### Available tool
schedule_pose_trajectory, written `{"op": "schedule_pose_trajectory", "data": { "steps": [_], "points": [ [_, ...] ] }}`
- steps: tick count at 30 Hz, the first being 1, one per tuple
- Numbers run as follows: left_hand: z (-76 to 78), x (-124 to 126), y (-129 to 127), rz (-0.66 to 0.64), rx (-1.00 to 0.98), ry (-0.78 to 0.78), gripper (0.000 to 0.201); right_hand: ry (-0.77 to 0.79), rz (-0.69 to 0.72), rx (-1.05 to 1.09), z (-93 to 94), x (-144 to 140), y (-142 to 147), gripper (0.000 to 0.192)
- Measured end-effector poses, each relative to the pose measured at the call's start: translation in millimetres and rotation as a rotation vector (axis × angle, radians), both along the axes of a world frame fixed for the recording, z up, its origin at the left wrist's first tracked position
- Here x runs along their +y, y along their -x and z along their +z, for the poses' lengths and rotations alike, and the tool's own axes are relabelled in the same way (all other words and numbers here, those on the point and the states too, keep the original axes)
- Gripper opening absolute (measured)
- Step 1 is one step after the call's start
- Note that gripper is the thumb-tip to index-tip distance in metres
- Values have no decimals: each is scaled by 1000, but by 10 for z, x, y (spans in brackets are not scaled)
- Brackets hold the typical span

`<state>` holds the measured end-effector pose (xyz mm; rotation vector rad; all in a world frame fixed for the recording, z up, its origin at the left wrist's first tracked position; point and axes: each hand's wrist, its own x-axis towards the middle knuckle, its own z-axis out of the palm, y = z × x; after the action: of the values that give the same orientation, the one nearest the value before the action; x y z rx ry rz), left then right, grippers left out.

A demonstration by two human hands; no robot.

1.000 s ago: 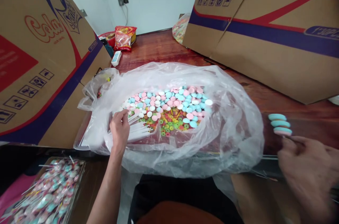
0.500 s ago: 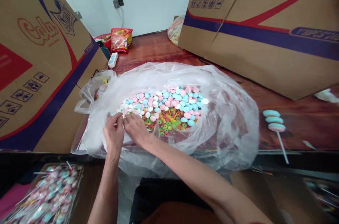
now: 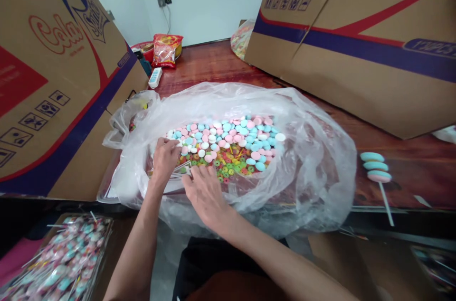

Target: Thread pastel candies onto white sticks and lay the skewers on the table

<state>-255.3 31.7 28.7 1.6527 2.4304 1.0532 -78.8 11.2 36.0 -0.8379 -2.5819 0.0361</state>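
Note:
A wide clear plastic bag [image 3: 313, 163] lies spread on the table, opened out around a heap of pink, blue and white disc candies [image 3: 231, 132]. In front of them are small green, yellow and red ring candies [image 3: 228, 163]. My left hand [image 3: 166, 156] reaches to the left end of the discs, its fingers curled together there; what they pinch is hidden. Close by on the right, my right hand [image 3: 206, 192] has bent fingers at some thin white sticks [image 3: 183, 168] on the near side of the heap. Its fingertips are partly hidden.
Large cardboard boxes stand on the left [image 3: 64, 101] and right [image 3: 349, 54]. A lollipop of stacked discs [image 3: 377, 168] lies at the table's right. Below left is a tray of wrapped lollipops [image 3: 67, 253]. Further back lie a red packet [image 3: 166, 50] and a white box [image 3: 155, 78].
My hands, close together before at the left end of the candies, have moved apart. The right hand has come nearer and rightward to the sticks; the left has shifted up to the discs.

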Motion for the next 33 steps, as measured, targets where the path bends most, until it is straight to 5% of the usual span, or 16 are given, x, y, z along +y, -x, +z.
{"op": "schedule_pose_trajectory", "data": {
  "steps": [9, 22, 29, 33],
  "points": [
    [-26, -115, -162, -112, -182, -26, 17, 381, -120, 386, -178, 196, -770, 23],
    [-134, -135, -347, -181, -19, -14, 22, 721, -85, 635, -138, 174, -773, 23],
    [11, -206, -640, -183, -859, -93, 35, 612, -84, 587, -1, 177, -832, 25],
    [23, -220, -878, -243, -1100, -130, 36, 612, -74, 555, 34, 158, -882, 26]
  ]
}}
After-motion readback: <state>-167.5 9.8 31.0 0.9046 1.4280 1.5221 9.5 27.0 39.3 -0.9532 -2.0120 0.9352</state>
